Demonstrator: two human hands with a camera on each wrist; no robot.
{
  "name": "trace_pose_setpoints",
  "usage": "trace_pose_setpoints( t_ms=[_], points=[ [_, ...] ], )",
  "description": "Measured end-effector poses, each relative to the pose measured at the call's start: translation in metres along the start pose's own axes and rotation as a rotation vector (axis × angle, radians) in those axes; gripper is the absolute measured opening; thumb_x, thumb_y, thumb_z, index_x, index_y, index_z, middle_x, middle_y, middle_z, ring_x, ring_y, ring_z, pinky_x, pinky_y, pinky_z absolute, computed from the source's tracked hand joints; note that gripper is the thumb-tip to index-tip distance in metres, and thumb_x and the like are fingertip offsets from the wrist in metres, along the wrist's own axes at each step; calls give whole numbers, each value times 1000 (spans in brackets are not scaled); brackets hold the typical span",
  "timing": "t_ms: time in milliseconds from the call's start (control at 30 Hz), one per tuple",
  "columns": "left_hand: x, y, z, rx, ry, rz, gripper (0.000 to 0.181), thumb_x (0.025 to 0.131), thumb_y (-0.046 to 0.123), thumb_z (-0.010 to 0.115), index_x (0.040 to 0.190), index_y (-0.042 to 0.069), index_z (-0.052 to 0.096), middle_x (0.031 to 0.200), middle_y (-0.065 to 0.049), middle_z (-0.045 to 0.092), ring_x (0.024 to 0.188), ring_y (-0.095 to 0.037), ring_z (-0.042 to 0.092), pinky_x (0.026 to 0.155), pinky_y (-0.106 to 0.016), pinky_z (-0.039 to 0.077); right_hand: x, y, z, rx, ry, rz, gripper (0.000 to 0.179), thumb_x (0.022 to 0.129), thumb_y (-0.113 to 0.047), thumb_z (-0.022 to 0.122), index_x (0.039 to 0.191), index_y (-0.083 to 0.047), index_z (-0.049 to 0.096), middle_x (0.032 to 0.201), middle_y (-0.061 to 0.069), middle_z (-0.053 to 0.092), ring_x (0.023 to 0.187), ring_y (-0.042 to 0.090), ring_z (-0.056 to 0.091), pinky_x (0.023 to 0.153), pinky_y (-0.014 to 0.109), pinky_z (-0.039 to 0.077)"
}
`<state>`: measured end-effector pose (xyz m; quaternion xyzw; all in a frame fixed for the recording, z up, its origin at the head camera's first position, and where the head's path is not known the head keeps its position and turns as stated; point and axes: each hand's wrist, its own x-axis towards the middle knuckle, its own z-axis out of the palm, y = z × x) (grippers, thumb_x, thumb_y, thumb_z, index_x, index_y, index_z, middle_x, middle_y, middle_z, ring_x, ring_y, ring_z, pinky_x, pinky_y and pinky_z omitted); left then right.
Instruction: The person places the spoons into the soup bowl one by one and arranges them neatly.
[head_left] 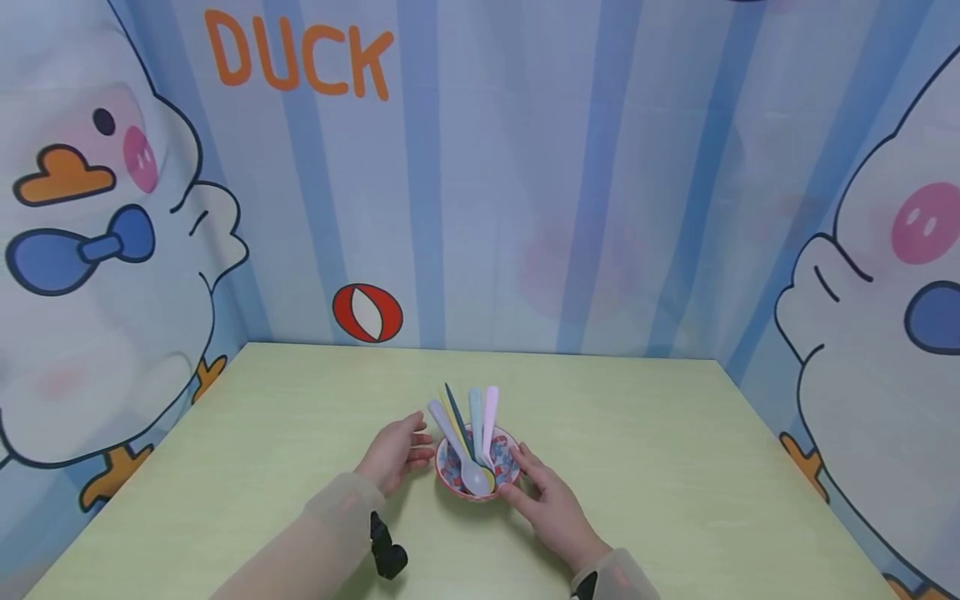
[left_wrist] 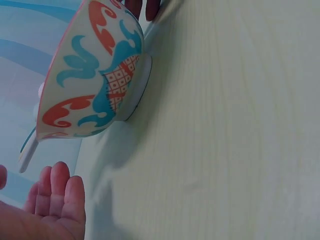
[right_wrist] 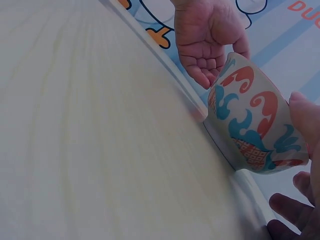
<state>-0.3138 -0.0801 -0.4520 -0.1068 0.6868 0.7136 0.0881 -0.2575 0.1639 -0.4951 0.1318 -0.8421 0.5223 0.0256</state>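
Note:
A white bowl with a red and blue pattern stands upright on the table, and several plastic spoons lean in it. Among them are a lavender spoon, a light blue handle, a pink handle and a dark blue handle. My left hand is beside the bowl's left side with extended fingers; the left wrist view shows a gap between them and the bowl. At the right side, my right hand has its thumb by the rim, seemingly touching it, and its lower fingers spread apart from the wall.
The pale wood-grain table extends around the bowl on all sides. Behind it and at both sides hangs a blue striped cloth printed with ducks. A black strap device is on the left wrist.

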Motion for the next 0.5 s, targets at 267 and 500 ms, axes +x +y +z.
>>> trace_pose_setpoints(
  t_ms=[267,500],
  points=[
    [-8,-2,-2,7,9,9,52,102,27,43,138,-8,33,116,-21,51,74,-15,58,71,-27,53,1,2,-2,30,15,21,70,90,-37,67,149,-15,37,154,6,32,135,32,38,108,52,31],
    [-19,-3,-5,49,19,52,53,102,28,44,138,-9,31,122,-23,45,82,-18,56,74,-30,52,0,0,-14,-21,67,36,77,89,-42,67,152,-18,30,154,7,32,135,33,38,107,54,32]
  ],
)
